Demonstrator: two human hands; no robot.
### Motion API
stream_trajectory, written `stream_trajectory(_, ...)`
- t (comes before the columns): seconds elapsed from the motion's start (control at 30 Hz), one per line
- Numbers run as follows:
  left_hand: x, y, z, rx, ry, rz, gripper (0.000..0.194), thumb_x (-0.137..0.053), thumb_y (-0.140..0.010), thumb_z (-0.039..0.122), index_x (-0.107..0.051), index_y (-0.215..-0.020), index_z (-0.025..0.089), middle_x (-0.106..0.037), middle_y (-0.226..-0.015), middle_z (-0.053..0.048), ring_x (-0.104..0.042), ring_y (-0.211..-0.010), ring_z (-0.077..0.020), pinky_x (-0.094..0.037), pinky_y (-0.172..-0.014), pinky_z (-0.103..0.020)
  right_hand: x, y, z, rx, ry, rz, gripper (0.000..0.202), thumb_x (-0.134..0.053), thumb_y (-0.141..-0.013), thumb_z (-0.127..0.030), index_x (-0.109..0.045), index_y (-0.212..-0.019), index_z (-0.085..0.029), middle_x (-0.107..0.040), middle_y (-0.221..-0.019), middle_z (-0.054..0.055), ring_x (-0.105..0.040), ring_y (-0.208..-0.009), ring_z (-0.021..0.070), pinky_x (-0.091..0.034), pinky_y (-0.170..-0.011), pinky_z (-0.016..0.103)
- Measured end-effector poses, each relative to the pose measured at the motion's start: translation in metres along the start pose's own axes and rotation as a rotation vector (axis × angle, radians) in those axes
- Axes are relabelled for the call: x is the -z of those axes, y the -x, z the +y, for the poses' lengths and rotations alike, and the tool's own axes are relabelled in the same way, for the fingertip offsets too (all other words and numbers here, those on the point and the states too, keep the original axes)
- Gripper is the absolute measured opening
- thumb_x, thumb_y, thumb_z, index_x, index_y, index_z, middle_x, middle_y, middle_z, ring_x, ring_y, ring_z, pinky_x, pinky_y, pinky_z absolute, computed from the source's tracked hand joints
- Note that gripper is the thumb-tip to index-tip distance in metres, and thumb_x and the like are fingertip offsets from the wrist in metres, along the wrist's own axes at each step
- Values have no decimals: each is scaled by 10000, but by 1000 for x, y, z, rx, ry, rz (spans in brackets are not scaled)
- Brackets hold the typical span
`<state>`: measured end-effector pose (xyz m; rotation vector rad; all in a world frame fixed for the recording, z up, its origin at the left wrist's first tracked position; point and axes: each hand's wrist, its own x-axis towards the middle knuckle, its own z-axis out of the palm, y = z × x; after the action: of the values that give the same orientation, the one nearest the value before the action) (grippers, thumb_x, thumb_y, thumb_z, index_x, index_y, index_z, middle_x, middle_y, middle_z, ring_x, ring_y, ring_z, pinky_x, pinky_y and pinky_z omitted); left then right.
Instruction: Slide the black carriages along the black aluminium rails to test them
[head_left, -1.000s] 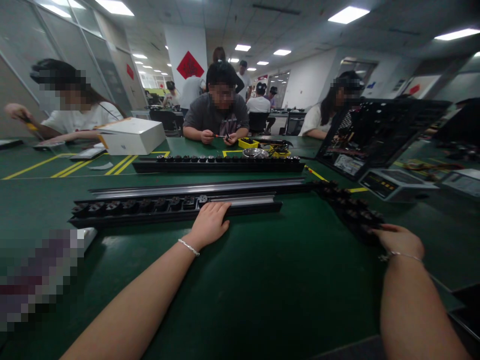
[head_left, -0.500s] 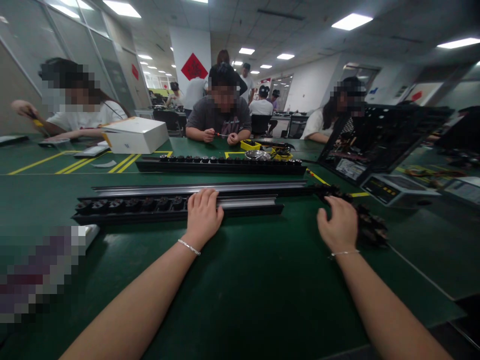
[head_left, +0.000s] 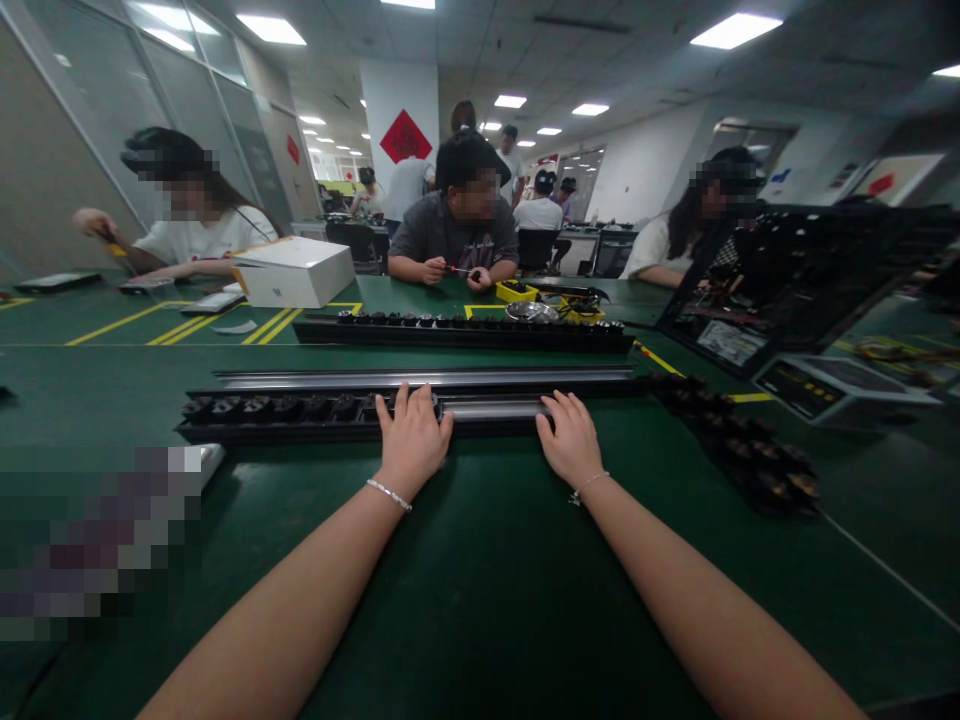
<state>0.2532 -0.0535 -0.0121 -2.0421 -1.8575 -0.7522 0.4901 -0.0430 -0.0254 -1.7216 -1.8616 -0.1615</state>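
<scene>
On the green table [head_left: 480, 600], a short black rail [head_left: 491, 428] was set nearest, lying from left to right, so that both hands could reach it. Its left part was filled with a row of round black parts [head_left: 285, 406]; on its right, the shiny inside was left bare.

The left hand [head_left: 414, 440] was laid over the rail at the right end of the row, with its fingers a bit spread and its thumb apart, maybe so the row was kept from sliding. It cannot be told if a part was pinched under the fingers. The right hand [head_left: 572, 440] was held open by the rail's right end, with its fingertips put at the edge and nothing seen in its grip, perhaps so the rail was kept still.

A longer rail [head_left: 337, 381] was placed just behind, and a far rail [head_left: 465, 337] was lined with more parts. More black parts [head_left: 757, 455] were heaped on the right, maybe so they could be reached with ease.
</scene>
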Motion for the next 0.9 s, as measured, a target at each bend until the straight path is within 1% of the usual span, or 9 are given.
stream_trajectory(0.17,-1,-1,-2,-35,30,9,532,-347,-885,377,-404,-1316,71,-518,-1311,-173,-284,-1338,-334,-127,-1073,-623,1,0,8,27,-27,-12,471,-328,-892,-395,-562,-1221,-153,-496,-1329,121,-341,-1292,256,-297,-1054,457)
stream_trajectory(0.3,0,-3,-4,-73,52,-20,510,-379,-876,362,-423,-1304,89,-519,-1308,-169,-279,-1344,-327,-160,-1078,-606,0,0,9,45,-32,-5,463,-324,-894,-401,-572,-1208,-168,-499,-1322,114,-347,-1290,258,-300,-1049,465)
stream_trajectory(0.4,-1,-3,-5,-116,48,-33,512,-360,-887,371,-402,-1329,116,-493,-1340,-159,-254,-1359,-313,-132,-1076,-623,-1,0,9,55,-34,8,454,-326,-894,-400,-581,-1195,-175,-503,-1316,111,-349,-1287,260,-305,-1045,472)
stream_trajectory(0.53,1,0,-2,-152,25,-43,537,-324,-900,407,-362,-1363,138,-450,-1386,-135,-209,-1378,-290,-109,-1084,-612,-2,0,11,58,-37,8,445,-332,-893,-395,-588,-1186,-178,-505,-1315,109,-350,-1287,259,-307,-1044,473)
stream_trajectory(0.63,4,2,2,-116,-18,-17,583,-328,-893,428,-344,-1372,96,-427,-1398,-160,-220,-1372,-301,-112,-1090,-591,-2,0,11,62,-40,14,436,-343,-890,-386,-592,-1179,-176,-505,-1317,111,-356,-1283,257,-301,-1050,472)
stream_trajectory(0.73,6,4,4,-86,-55,-11,611,-333,-886,443,-390,-1330,26,-487,-1331,-207,-278,-1341,-322,-119,-1091,-572,-2,0,11,58,-41,5,436,-348,-889,-382,-597,-1169,-159,-501,-1320,119,-355,-1284,254,-298,-1056,460)
stream_trajectory(0.8,7,4,4,-92,-65,-19,602,-331,-886,452,-441,-1288,17,-528,-1283,-215,-320,-1314,-330,-119,-1086,-579,-2,0,11,56,-42,1,428,-350,-889,-379,-603,-1155,-159,-504,-1316,118,-355,-1284,253,-300,-1055,462)
stream_trajectory(0.9,7,3,3,-106,-63,-13,587,-335,-885,452,-472,-1263,24,-543,-1261,-216,-349,-1292,-328,-122,-1081,-588,-1,0,11,60,-49,8,409,-353,-887,-379,-613,-1130,-177,-509,-1311,110,-356,-1283,257,-305,-1046,481)
